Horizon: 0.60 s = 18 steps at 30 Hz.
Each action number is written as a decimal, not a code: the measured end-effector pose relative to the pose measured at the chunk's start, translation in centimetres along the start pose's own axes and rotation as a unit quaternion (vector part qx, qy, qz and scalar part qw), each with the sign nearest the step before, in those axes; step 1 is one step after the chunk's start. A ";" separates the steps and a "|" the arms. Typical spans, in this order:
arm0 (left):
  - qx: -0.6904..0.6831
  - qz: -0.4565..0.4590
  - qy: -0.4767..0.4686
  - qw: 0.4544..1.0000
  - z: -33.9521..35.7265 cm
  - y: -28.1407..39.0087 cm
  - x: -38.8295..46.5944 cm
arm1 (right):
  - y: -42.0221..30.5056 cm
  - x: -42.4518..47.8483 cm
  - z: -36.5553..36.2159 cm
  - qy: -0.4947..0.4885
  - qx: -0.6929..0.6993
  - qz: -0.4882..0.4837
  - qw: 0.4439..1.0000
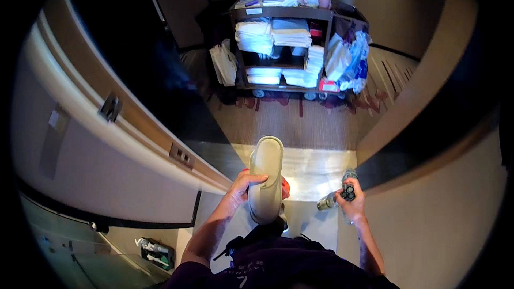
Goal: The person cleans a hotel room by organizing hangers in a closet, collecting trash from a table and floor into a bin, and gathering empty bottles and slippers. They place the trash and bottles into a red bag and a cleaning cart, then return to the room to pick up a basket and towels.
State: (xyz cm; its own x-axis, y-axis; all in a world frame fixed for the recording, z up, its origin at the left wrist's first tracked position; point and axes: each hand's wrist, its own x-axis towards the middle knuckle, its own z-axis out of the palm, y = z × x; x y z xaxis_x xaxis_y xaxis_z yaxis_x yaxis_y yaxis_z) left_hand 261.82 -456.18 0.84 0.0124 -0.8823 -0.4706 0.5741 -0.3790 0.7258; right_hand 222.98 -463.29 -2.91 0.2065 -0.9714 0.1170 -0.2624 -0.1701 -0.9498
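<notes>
My left hand grips a beige closed-toe slipper, with its thumb laid over the upper. Another slipper edge shows behind it, so it looks like a stacked pair. Something orange-red sticks out from behind the slippers; its kind is hidden. Off to the right, my right hand holds several small clear bottles. One bottle points left and another points away from me. Dark round tops cluster between the fingers.
A housekeeping cart with folded white linens and hanging bags stands on the corridor carpet beyond the doorway. An open door is at left. A black caddy holding bottles sits on the floor at lower left.
</notes>
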 end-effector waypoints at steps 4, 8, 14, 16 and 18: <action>0.036 -0.018 0.006 0.999 1.7 9.2 6.5 | -2.3 8.6 0.9 -0.025 -0.073 0.007 0.997; 0.013 0.072 0.078 0.994 0.7 16.9 14.9 | -3.1 17.9 3.3 -0.034 -0.107 -0.004 0.994; -0.035 0.294 0.166 0.941 1.4 32.3 27.5 | 1.0 34.5 5.9 -0.134 -0.104 0.010 0.985; -0.012 0.341 0.179 0.923 1.6 39.3 30.6 | 1.5 40.5 7.9 -0.177 -0.120 0.001 0.977; 0.018 0.385 0.173 0.906 2.0 47.0 32.6 | 1.8 46.1 10.6 -0.198 -0.124 -0.041 0.971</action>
State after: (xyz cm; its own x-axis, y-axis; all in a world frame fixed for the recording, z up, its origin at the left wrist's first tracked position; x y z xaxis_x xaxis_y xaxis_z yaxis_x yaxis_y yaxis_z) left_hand 287.56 -503.29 20.58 0.6584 -0.7504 0.0582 0.2584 0.2980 0.9189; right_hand 242.03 -506.59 -2.27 0.5700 -0.8214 0.0211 -0.4383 -0.3257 -0.8378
